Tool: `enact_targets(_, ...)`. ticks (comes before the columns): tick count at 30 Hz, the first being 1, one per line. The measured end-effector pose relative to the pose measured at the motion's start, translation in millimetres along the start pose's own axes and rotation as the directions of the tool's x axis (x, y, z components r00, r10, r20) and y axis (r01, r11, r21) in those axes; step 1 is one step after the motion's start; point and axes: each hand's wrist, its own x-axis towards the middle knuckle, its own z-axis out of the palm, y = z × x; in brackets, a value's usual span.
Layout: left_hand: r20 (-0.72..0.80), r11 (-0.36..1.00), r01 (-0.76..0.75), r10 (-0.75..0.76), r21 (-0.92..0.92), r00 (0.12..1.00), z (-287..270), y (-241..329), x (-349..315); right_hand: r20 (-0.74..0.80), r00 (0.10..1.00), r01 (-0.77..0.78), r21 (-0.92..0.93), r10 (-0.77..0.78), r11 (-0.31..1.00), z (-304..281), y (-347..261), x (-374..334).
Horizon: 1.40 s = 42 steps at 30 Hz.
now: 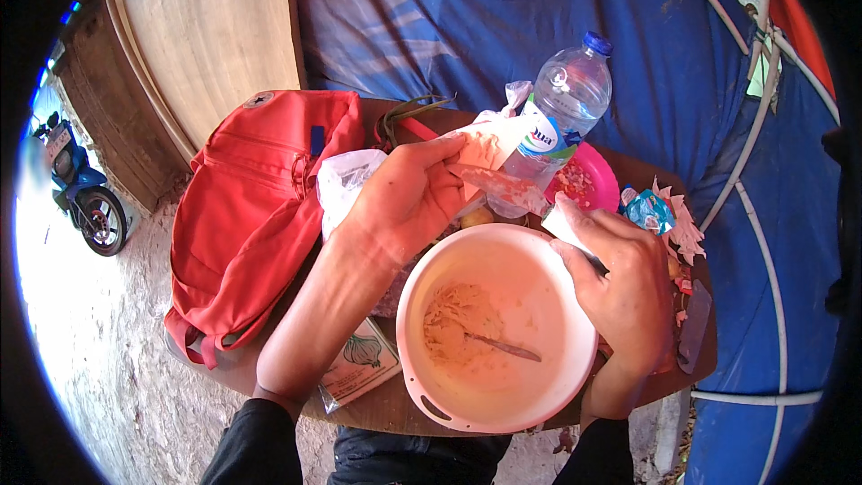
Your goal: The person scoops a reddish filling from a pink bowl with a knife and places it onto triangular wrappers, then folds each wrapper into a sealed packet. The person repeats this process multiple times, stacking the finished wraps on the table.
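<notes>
Over the far rim of a white plastic bowl (422, 323), my left hand (409, 202) is closed around a flat pale piece with orange-red smears (489, 148). I cannot make out what it is. My right hand (624, 274) grips the white handle of a knife (512, 187). Reddish residue coats the blade, which points left toward the left fingers, just below the pale piece. Inside the bowl lie a lumpy beige mixture (458, 323) and a metal utensil (507, 347), with its other end sunk in the mixture.
A water bottle (570, 94) stands behind the bowl, beside a pink plate (588, 180) of chopped red-and-white bits. At left lies a red backpack (260, 216), near a clear plastic bag (346, 175). A printed packet (364, 364) and a blue wrapper (648, 210) lie on the brown table (350, 409).
</notes>
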Motion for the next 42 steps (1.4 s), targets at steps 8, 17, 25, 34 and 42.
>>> enact_targets(8,0.132,0.981,0.101,-0.08,-0.164,0.988,-3.2,1.4,-0.7,0.013,1.0,-0.01,0.056,0.009,0.998,-4.3,0.8,-3.1)
enact_targets(17,0.025,0.973,0.146,-0.144,-0.179,0.989,-4.7,2.6,0.3,0.052,0.998,-0.031,0.021,0.03,0.999,-8.8,0.0,-5.7)
enact_targets(25,0.161,0.945,0.19,-0.151,-0.265,0.975,-9.8,3.7,1.2,0.069,0.997,-0.029,0.075,0.024,0.997,-13.8,7.0,-8.4)
enact_targets(34,-0.185,0.995,-0.097,0.096,0.004,0.978,-8.7,10.0,7.3,0.415,0.904,-0.29,0.422,0.102,0.859,-41.0,45.4,-6.8)
enact_targets(42,-0.215,0.958,-0.02,0.084,0.287,0.973,-9.9,-0.2,17.1,0.66,0.751,-0.396,0.492,-0.035,0.775,-3.1,71.6,-22.7)
